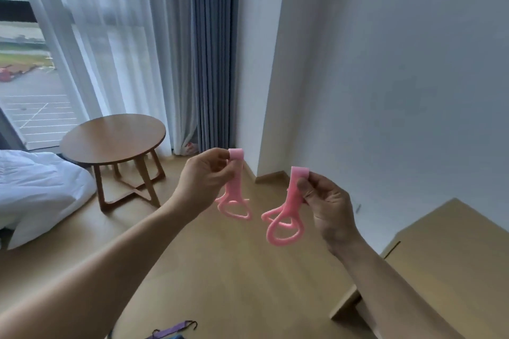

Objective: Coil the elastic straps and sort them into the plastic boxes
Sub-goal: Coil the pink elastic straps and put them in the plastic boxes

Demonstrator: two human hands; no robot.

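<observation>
Wooden floor [220, 270] covers the lower part of this room. At the far left lies a bed [35, 190] with a white cover, and behind it is a large window [30, 85] with thin white curtains. Beside the bed stands a round table [113, 139] of brown wood, and behind it hangs a blue-grey curtain [213, 49].

Near the middle, the left hand [205, 176] is raised above the floor. Its thumb and fingers pinch the folded top of a pink elastic strap [234, 195], and the loops of this strap hang down below the hand. At the bottom edge, a purple strap [173, 329] lies partly out of view.

Just to the right, the right hand [327, 206] pinches the folded top of a second pink strap [286, 217] in the same way, and its loops hang a little lower. The two pink pieces are near each other, but I cannot tell if they are joined. Both are held in the air.

Behind the right hand is a white wall [385, 77], and at the lower right is a pale wooden tabletop [454, 256].
</observation>
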